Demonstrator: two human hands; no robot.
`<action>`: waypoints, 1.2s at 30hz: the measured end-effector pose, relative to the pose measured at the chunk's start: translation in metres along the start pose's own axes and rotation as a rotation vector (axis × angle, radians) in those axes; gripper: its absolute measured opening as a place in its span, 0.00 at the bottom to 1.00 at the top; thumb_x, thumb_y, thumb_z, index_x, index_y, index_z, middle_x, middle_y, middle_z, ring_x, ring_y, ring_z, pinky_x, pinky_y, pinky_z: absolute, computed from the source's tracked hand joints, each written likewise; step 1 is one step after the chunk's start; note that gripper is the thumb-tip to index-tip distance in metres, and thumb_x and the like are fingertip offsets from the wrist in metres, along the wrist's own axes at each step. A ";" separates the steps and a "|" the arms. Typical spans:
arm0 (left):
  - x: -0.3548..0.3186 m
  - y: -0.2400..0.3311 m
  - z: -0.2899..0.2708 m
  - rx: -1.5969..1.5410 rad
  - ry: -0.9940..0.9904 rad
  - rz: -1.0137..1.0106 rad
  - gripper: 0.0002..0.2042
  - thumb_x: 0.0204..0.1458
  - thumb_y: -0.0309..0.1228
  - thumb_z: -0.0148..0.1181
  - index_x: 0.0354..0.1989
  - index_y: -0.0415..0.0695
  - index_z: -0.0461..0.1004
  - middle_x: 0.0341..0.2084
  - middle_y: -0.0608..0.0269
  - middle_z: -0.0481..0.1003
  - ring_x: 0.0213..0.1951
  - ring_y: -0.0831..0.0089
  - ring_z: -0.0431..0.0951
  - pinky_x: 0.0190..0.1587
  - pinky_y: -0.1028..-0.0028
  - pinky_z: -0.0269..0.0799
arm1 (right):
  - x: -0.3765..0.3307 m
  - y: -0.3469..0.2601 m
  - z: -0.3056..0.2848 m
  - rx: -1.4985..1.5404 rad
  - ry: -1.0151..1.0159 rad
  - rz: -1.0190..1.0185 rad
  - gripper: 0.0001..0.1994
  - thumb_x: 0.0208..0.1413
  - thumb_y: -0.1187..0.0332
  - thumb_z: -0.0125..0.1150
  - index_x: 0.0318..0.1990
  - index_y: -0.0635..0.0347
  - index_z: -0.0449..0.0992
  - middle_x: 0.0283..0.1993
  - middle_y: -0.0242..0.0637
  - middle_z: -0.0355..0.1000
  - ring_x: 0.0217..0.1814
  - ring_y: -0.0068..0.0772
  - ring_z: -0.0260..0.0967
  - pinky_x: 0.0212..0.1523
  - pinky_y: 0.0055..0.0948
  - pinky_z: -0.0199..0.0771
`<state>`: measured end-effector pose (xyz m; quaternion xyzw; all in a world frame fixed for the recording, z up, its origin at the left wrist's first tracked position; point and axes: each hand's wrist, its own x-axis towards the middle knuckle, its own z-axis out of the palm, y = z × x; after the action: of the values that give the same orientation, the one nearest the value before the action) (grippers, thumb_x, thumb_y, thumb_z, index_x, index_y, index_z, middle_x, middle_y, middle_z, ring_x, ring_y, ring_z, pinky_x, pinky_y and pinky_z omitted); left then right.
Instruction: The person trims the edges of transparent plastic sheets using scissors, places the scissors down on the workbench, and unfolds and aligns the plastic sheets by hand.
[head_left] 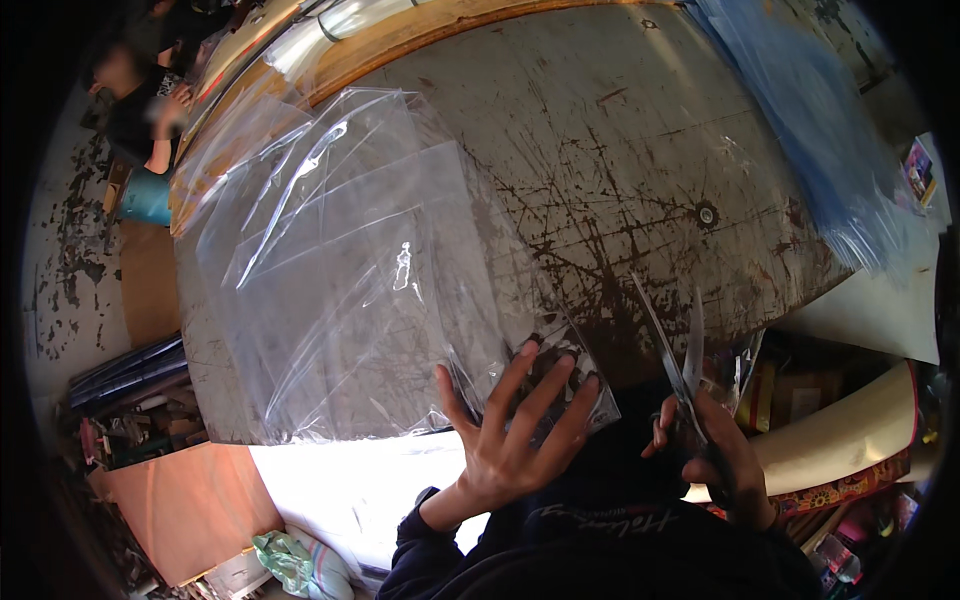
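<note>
A transparent plastic sheet [350, 230] lies in creased, overlapping layers over the left half of the scratched table. Near the front edge my left hand [515, 430] rests on it, fingers spread and pressing the sheet's right-hand part. To the right, my right hand [725, 455] grips a pair of scissors [672, 345] by the handles. Their long metal blades stand apart and point away from me over the table's front edge. Nothing shows between the blades.
The worn grey table [640, 150] has a small round metal piece [707, 214] on it. Blue plastic sheeting [800, 120] hangs along the right side. A pale roll [850, 420] lies lower right. At the upper left is another person [135, 105]. An orange-brown board [195, 510] leans lower left.
</note>
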<state>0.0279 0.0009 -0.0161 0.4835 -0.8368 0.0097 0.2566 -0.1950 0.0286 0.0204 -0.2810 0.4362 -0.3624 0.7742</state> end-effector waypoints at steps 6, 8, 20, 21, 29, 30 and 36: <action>0.007 0.000 -0.003 -0.061 -0.042 -0.011 0.17 0.41 0.38 0.60 0.43 0.61 0.75 0.44 0.70 0.72 0.52 0.69 0.70 0.56 0.35 0.42 | 0.003 -0.005 0.005 -0.069 0.003 0.075 0.25 0.41 0.67 0.70 0.44 0.60 0.62 0.40 0.31 0.59 0.40 0.20 0.61 0.44 0.24 0.65; 0.005 -0.001 0.004 -0.059 -0.015 -0.004 0.17 0.41 0.39 0.59 0.44 0.62 0.75 0.44 0.70 0.72 0.51 0.71 0.71 0.57 0.36 0.43 | 0.004 -0.001 0.001 -0.162 -0.026 0.111 0.23 0.42 0.70 0.68 0.44 0.58 0.62 0.37 0.29 0.61 0.37 0.20 0.61 0.42 0.22 0.64; 0.002 -0.002 0.000 0.057 -0.039 0.038 0.24 0.40 0.51 0.60 0.45 0.54 0.75 0.46 0.66 0.72 0.50 0.72 0.71 0.60 0.39 0.41 | 0.016 0.005 0.005 -0.118 -0.176 0.246 0.23 0.42 0.69 0.67 0.45 0.57 0.63 0.35 0.30 0.63 0.37 0.19 0.62 0.39 0.22 0.64; 0.002 -0.001 0.000 0.075 -0.053 0.034 0.25 0.42 0.53 0.57 0.46 0.51 0.74 0.47 0.65 0.72 0.51 0.72 0.71 0.60 0.39 0.41 | 0.017 0.007 0.003 -0.149 -0.241 0.222 0.24 0.41 0.68 0.68 0.46 0.57 0.63 0.36 0.30 0.63 0.37 0.19 0.62 0.39 0.21 0.65; 0.012 0.006 0.000 0.108 -0.073 -0.063 0.15 0.49 0.37 0.51 0.45 0.53 0.76 0.46 0.72 0.74 0.50 0.78 0.72 0.57 0.43 0.47 | 0.026 0.008 0.007 -0.106 -0.261 0.195 0.27 0.42 0.64 0.68 0.48 0.59 0.61 0.36 0.31 0.63 0.36 0.19 0.62 0.39 0.21 0.64; 0.013 0.006 -0.001 0.109 -0.068 -0.073 0.15 0.49 0.37 0.51 0.45 0.53 0.76 0.46 0.72 0.74 0.50 0.78 0.72 0.57 0.43 0.48 | 0.027 0.008 0.006 -0.125 -0.280 0.168 0.27 0.42 0.64 0.68 0.48 0.59 0.60 0.37 0.31 0.63 0.36 0.19 0.62 0.38 0.21 0.64; 0.010 0.000 0.003 0.146 -0.032 0.028 0.17 0.51 0.41 0.49 0.42 0.45 0.76 0.44 0.65 0.75 0.50 0.72 0.72 0.60 0.43 0.42 | 0.028 0.002 0.019 -0.117 -0.193 0.166 0.28 0.42 0.63 0.69 0.48 0.59 0.60 0.35 0.32 0.63 0.34 0.20 0.61 0.35 0.21 0.64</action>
<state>0.0232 -0.0079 -0.0144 0.4891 -0.8447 0.0668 0.2069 -0.1673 0.0093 0.0139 -0.3223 0.4016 -0.2424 0.8222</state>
